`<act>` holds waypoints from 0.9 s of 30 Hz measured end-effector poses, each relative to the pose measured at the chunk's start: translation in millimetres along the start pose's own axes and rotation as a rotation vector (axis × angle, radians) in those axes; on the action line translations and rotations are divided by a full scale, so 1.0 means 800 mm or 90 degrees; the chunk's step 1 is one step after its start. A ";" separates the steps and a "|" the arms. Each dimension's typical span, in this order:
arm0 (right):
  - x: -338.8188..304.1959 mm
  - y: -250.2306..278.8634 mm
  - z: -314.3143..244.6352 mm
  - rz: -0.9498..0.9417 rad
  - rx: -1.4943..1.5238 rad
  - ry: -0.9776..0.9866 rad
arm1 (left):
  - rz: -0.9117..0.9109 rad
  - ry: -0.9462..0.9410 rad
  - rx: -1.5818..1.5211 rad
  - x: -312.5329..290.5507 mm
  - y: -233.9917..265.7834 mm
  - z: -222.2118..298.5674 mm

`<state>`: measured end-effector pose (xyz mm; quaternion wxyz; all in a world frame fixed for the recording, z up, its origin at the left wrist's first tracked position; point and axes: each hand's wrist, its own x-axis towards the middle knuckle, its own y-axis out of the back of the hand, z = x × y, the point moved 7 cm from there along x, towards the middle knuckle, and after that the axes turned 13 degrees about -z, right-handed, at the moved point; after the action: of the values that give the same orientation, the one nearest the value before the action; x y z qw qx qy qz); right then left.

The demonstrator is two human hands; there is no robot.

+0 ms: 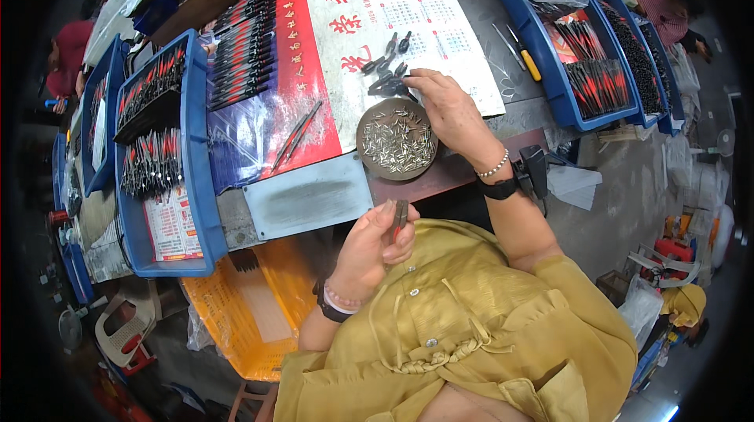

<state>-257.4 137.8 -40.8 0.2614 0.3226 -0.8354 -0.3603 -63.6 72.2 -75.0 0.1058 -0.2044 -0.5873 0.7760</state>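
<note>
My left hand (372, 247) is closed on a small dark metal piece (400, 222) with a red strip along it, held upright in front of my body. Over the back rim of a round bowl (363, 156) reaches my right hand (452, 111), its fingers stretched toward several loose black parts (386, 80). Its fingertips are at the nearest of these parts; whether they touch one cannot be made out. Short shiny metal pins (397, 139) fill the bowl. Left of it, two slender red-and-black pieces (297, 136) lie on the red sheet.
Blue bins (206, 218) of red-and-black pieces stand at left, with more blue bins (577, 111) at right. Rows of similar pieces (243, 56) lie at the back left. A yellow-handled screwdriver (528, 64) rests at right. An orange crate (228, 320) is below the table edge.
</note>
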 end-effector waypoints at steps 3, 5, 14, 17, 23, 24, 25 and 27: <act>0.009 -0.004 0.004 -0.013 -0.032 0.008 | -0.001 -0.002 0.013 -0.001 0.003 0.004; 0.013 -0.006 0.007 -0.032 -0.052 0.003 | -0.003 -0.004 0.003 -0.001 0.003 0.005; -0.012 0.016 0.024 0.007 -0.008 -0.128 | 0.001 0.015 0.041 0.006 -0.004 0.002; -0.041 0.012 0.018 -0.051 0.387 -0.197 | -0.005 0.005 0.051 0.005 -0.010 0.001; -0.090 -0.014 -0.041 -0.164 0.884 -0.278 | -0.034 0.007 0.099 0.012 -0.027 -0.007; -0.095 -0.014 -0.045 -0.162 0.912 -0.290 | -0.025 0.008 0.113 0.012 -0.028 -0.008; -0.100 -0.015 -0.047 -0.155 0.940 -0.306 | -0.022 0.008 0.126 0.011 -0.030 -0.010; -0.103 -0.018 -0.049 -0.154 0.935 -0.314 | -0.024 0.003 0.130 0.012 -0.033 -0.012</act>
<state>-171.8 173.2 -45.4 -0.2529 0.4123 -0.8526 0.1976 -70.3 92.1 -53.5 0.1419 -0.1834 -0.5086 0.8292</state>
